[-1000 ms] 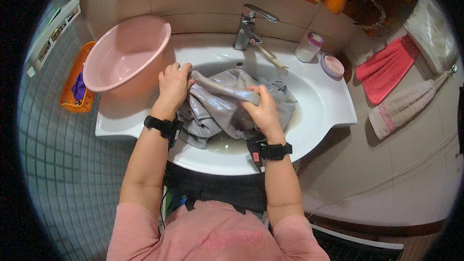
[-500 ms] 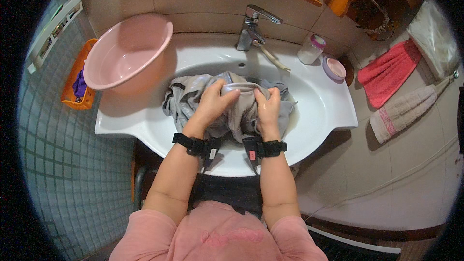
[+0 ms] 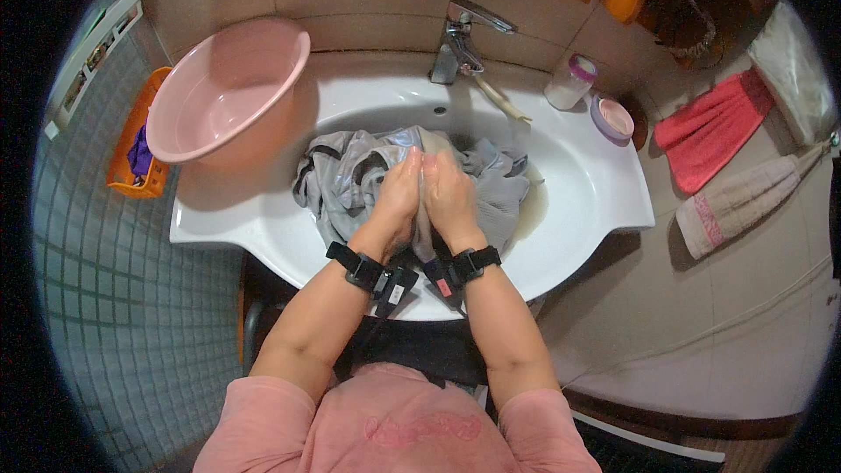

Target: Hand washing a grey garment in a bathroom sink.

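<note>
A wet grey garment (image 3: 342,175) lies bunched in the white sink (image 3: 578,184), with dark trim showing on its left part. My left hand (image 3: 399,197) and my right hand (image 3: 448,197) are pressed together over the middle of the basin, both closed on a fold of the cloth. Part of that fold hangs down between my wrists. The fingertips are partly hidden where the hands meet. Each wrist wears a black strap with a small black box. Some cloudy water shows at the right side of the garment.
A pink basin (image 3: 232,92) rests on the counter's left side, by an orange basket (image 3: 140,136). Behind the sink stands a chrome faucet (image 3: 460,44). At right are a purple-lidded jar (image 3: 571,83), a small round dish (image 3: 612,117), a hanging red towel (image 3: 714,131) and a beige towel (image 3: 736,201).
My hands, formerly apart with a stretch of cloth between them, have come together at the middle. The fold between them is now squeezed narrow. The view has shifted slightly.
</note>
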Action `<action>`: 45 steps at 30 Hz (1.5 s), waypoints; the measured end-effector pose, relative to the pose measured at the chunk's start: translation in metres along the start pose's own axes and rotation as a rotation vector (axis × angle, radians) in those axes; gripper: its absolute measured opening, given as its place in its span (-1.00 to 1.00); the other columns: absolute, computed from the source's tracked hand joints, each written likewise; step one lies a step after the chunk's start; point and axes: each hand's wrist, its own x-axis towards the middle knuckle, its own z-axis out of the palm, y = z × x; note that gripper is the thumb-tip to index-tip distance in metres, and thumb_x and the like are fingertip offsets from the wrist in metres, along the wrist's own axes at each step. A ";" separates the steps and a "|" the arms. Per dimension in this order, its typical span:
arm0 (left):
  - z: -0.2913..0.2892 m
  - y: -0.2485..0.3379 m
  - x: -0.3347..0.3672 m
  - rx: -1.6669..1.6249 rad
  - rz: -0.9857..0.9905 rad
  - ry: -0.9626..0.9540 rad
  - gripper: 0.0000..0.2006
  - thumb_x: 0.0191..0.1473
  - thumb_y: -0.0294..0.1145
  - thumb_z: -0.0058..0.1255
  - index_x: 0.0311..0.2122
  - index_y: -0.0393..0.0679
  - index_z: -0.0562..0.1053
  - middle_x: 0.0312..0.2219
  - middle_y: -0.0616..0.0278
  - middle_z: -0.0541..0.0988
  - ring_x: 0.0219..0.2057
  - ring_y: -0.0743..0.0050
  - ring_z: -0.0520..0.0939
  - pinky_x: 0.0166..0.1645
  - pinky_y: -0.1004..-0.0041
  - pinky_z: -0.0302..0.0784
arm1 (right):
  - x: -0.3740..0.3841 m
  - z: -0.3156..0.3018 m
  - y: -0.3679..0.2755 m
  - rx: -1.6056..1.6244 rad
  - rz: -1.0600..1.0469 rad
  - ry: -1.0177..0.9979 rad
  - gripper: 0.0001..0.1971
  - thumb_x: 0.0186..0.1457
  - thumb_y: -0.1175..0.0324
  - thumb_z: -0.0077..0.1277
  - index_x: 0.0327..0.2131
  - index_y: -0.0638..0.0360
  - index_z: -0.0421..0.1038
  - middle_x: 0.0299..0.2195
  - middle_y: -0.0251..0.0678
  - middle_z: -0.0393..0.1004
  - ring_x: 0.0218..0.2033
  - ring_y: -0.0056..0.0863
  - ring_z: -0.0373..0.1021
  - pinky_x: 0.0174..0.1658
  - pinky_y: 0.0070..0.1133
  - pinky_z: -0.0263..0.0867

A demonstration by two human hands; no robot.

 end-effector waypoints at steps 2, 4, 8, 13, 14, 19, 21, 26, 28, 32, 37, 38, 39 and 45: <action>0.001 0.001 -0.004 0.033 0.020 0.028 -0.64 0.18 -0.16 -0.36 -0.36 -0.25 0.38 -0.47 0.34 0.43 -0.44 0.61 0.37 -0.29 0.55 0.33 | -0.001 0.001 -0.003 -0.011 0.086 0.010 -0.71 0.12 0.17 -0.29 -0.42 0.22 0.25 -0.54 0.12 0.34 -0.47 0.11 0.28 -0.43 -0.14 0.14; -0.006 -0.005 -0.001 -0.029 0.010 -0.031 -0.65 0.18 -0.16 -0.36 -0.37 -0.23 0.38 -0.47 0.33 0.42 -0.44 0.61 0.37 -0.30 0.55 0.32 | -0.005 0.000 -0.011 -0.014 0.061 -0.022 -0.71 0.12 0.17 -0.29 -0.43 0.21 0.25 -0.55 0.12 0.34 -0.48 0.11 0.28 -0.44 -0.14 0.14; -0.023 -0.013 0.008 -0.085 -0.107 -0.121 -0.66 0.18 -0.17 -0.36 -0.36 -0.22 0.39 -0.46 0.33 0.43 -0.42 0.60 0.38 -0.28 0.55 0.32 | -0.012 -0.002 -0.021 0.003 -0.054 -0.075 -0.73 0.13 0.18 -0.30 -0.44 0.18 0.25 -0.59 0.05 0.36 -0.52 0.07 0.31 -0.47 -0.15 0.17; 0.000 0.018 -0.005 -0.131 -0.220 0.012 -0.69 0.16 -0.16 -0.29 -0.40 -0.19 0.37 -0.48 0.36 0.42 -0.43 0.64 0.38 -0.30 0.57 0.32 | 0.002 -0.001 0.005 -0.067 -0.013 0.008 -0.74 0.13 0.19 -0.32 -0.44 0.16 0.25 -0.61 0.02 0.37 -0.56 0.05 0.31 -0.49 -0.15 0.19; 0.000 0.019 -0.005 -0.130 -0.221 0.008 -0.69 0.16 -0.16 -0.29 -0.40 -0.19 0.37 -0.48 0.36 0.42 -0.43 0.64 0.38 -0.30 0.57 0.32 | 0.001 -0.001 0.007 -0.114 0.013 0.011 -0.75 0.12 0.18 -0.27 -0.43 0.16 0.25 -0.60 -0.01 0.38 -0.54 0.01 0.33 -0.48 -0.19 0.21; -0.025 0.017 0.000 -0.213 -0.048 -0.091 -0.70 0.10 -0.11 -0.14 -0.46 -0.15 0.36 -0.51 0.37 0.43 -0.47 0.67 0.40 -0.37 0.60 0.35 | -0.001 -0.025 0.030 0.459 0.255 -0.224 -0.60 -0.07 0.13 0.06 -0.30 0.24 0.23 -0.39 -0.12 0.41 -0.31 -0.23 0.36 -0.29 -0.43 0.26; -0.031 0.020 0.002 -0.208 -0.050 -0.084 -0.72 0.06 -0.13 -0.07 -0.48 -0.14 0.34 -0.52 0.35 0.43 -0.48 0.68 0.41 -0.40 0.61 0.36 | -0.015 -0.049 0.025 0.095 0.031 -0.242 -0.56 -0.11 0.15 0.08 -0.23 0.26 0.25 -0.34 -0.08 0.40 -0.30 -0.15 0.35 -0.25 -0.38 0.24; -0.028 0.023 0.000 0.516 0.247 -0.165 -0.75 -0.13 -0.29 0.12 -0.43 -0.22 0.35 -0.54 0.33 0.46 -0.52 0.62 0.42 -0.39 0.59 0.36 | -0.023 -0.067 0.053 -0.237 0.075 -0.269 -0.61 -0.14 0.23 0.06 -0.23 0.22 0.32 -0.39 -0.08 0.43 -0.33 -0.12 0.35 -0.25 -0.37 0.23; -0.024 0.033 -0.003 0.601 0.140 -0.217 -0.73 -0.15 -0.31 0.13 -0.40 -0.23 0.36 -0.54 0.32 0.46 -0.51 0.60 0.43 -0.39 0.58 0.36 | -0.022 -0.067 0.060 0.117 0.408 -0.219 -0.73 -0.13 0.30 0.02 -0.33 0.23 0.34 -0.52 -0.10 0.43 -0.39 -0.16 0.36 -0.30 -0.42 0.22; -0.022 0.017 -0.002 0.279 0.039 -0.227 -0.73 -0.08 -0.30 0.08 -0.29 -0.21 0.37 -0.45 0.30 0.45 -0.42 0.63 0.40 -0.33 0.62 0.33 | -0.020 -0.043 0.068 0.372 0.268 0.039 -0.77 -0.13 0.31 0.01 -0.45 0.27 0.26 -0.48 -0.11 0.38 -0.41 -0.23 0.32 -0.30 -0.43 0.20; -0.007 0.006 -0.007 0.151 0.019 -0.092 -0.80 0.05 -0.32 -0.07 -0.27 -0.22 0.37 -0.42 0.32 0.42 -0.36 0.65 0.37 -0.28 0.64 0.31 | -0.012 -0.018 0.016 0.047 0.189 0.116 -0.76 0.01 0.28 -0.13 -0.35 0.27 0.17 -0.45 0.14 0.34 -0.36 0.13 0.26 -0.33 -0.22 0.17; -0.011 -0.003 0.000 0.264 0.095 -0.109 -0.77 0.10 -0.25 -0.13 -0.30 -0.23 0.38 -0.46 0.35 0.42 -0.40 0.63 0.37 -0.29 0.61 0.32 | -0.013 -0.014 0.011 0.054 0.146 0.093 -0.74 0.01 0.25 -0.12 -0.37 0.26 0.16 -0.47 0.15 0.34 -0.39 0.15 0.26 -0.37 -0.20 0.17; -0.013 -0.009 0.004 0.266 0.093 -0.106 -0.77 0.10 -0.25 -0.13 -0.30 -0.23 0.38 -0.46 0.35 0.42 -0.40 0.63 0.37 -0.29 0.61 0.32 | -0.013 -0.011 0.005 0.062 0.103 0.066 -0.73 0.02 0.22 -0.11 -0.39 0.26 0.16 -0.49 0.16 0.34 -0.42 0.16 0.26 -0.41 -0.18 0.16; -0.018 -0.019 0.014 0.157 -0.077 -0.139 -0.63 0.16 -0.10 -0.31 -0.33 -0.23 0.38 -0.42 0.30 0.44 -0.38 0.59 0.38 -0.25 0.58 0.31 | -0.010 -0.003 0.003 -0.011 -0.052 -0.041 -0.69 0.14 0.14 -0.29 -0.46 0.18 0.29 -0.60 -0.03 0.35 -0.52 0.02 0.31 -0.51 -0.24 0.17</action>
